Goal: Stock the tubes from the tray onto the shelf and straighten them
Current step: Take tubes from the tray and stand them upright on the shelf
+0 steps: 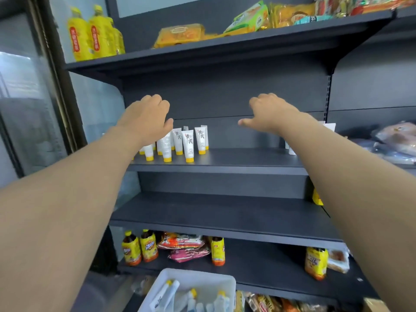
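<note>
I judged this the straightening step: tubes stood raggedly at the shelf's left with more in the tray below, my right hand hovered loosely curled and empty, the left hand's fingers I couldn't tell, and next called for nudging the row square.

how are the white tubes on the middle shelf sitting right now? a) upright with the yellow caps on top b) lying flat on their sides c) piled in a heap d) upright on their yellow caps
d: the white tubes on the shelf stand upright with their yellow caps down, resting on the shelf surface.
</note>
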Motion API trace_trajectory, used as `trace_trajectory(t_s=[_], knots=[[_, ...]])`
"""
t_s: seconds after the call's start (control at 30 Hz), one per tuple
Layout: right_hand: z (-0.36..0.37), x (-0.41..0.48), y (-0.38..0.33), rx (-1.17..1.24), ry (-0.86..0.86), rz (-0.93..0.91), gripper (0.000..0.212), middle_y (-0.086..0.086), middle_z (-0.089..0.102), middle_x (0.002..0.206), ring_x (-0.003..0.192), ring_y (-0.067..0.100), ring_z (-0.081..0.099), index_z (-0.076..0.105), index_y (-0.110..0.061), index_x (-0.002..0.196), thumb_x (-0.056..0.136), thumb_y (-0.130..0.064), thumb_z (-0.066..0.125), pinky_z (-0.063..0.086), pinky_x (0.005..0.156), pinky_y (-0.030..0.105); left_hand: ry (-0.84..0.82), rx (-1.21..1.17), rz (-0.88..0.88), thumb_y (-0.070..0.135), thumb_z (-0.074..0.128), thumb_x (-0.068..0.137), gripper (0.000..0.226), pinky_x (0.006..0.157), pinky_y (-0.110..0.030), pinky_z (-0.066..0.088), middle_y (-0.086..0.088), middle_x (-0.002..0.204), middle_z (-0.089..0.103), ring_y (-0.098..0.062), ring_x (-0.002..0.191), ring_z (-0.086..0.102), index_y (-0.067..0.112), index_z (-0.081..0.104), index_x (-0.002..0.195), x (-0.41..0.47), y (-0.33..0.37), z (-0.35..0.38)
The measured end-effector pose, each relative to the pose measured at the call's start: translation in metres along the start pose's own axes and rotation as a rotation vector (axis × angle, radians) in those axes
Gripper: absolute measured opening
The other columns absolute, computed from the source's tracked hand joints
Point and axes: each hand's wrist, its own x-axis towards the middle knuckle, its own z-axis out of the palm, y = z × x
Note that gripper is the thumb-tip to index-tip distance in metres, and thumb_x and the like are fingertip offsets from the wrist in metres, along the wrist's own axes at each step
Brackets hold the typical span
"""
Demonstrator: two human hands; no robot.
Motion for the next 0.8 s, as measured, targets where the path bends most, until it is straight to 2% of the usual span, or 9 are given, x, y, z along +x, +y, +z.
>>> trace_trajectory(t_s=[0.17, 0.37, 0.6, 0.73, 0.8], knots=[[0.002, 0.006, -0.027, -0.011, -0.004, -0.021, 0.054, 0.015, 0.047, 0.128, 0.123, 0.030, 0.038, 0.044, -0.005, 0.129, 0.093, -0.046, 0.047, 0.039, 0.092, 0.040, -0.054, 0.005, 0.025, 0.034, 0.042, 0.095, 0.036, 0.077, -0.041, 0.044, -0.012, 0.107, 0.053, -0.029, 0.100, 0.049, 0.004, 0.053, 0.110, -0.014, -0.021, 0.006], [0.025, 0.039, -0.064, -0.043, 0.001, 0.009, 0.050, 0.014, 0.047, 0.128, 0.121, 0.030, 0.039, 0.045, -0.006, 0.128, 0.093, -0.042, 0.047, 0.039, 0.093, 0.041, -0.066, -0.037, 0.054, 0.037, 0.043, 0.095, 0.036, 0.076, -0.038, 0.044, -0.010, 0.110, 0.053, -0.026, 0.102, 0.048, 0.006, 0.052, 0.111, -0.009, -0.060, 0.056], [0.106, 0.091, -0.123, -0.072, -0.121, 0.090, 0.048, 0.014, 0.048, 0.127, 0.122, 0.030, 0.040, 0.047, -0.006, 0.124, 0.093, -0.042, 0.047, 0.039, 0.092, 0.040, -0.154, -0.098, 0.128, 0.037, 0.042, 0.094, 0.036, 0.076, -0.036, 0.039, -0.009, 0.111, 0.050, -0.026, 0.106, 0.046, 0.007, 0.051, 0.112, 0.005, -0.111, 0.154], [0.164, 0.100, -0.150, -0.079, -0.216, 0.144, 0.042, 0.013, 0.051, 0.122, 0.115, 0.029, 0.043, 0.049, -0.007, 0.111, 0.092, -0.044, 0.048, 0.040, 0.084, 0.037, -0.229, -0.177, 0.212, 0.038, 0.041, 0.095, 0.039, 0.077, -0.036, 0.039, -0.011, 0.117, 0.049, -0.027, 0.112, 0.045, 0.007, 0.049, 0.115, -0.007, -0.124, 0.221], [0.194, 0.097, -0.161, -0.077, -0.289, 0.159, 0.045, 0.012, 0.050, 0.122, 0.115, 0.029, 0.044, 0.049, -0.006, 0.118, 0.092, -0.043, 0.048, 0.039, 0.084, 0.036, -0.273, -0.228, 0.238, 0.039, 0.041, 0.095, 0.039, 0.077, -0.036, 0.041, -0.011, 0.117, 0.049, -0.028, 0.112, 0.045, 0.007, 0.049, 0.116, -0.021, -0.127, 0.253]])
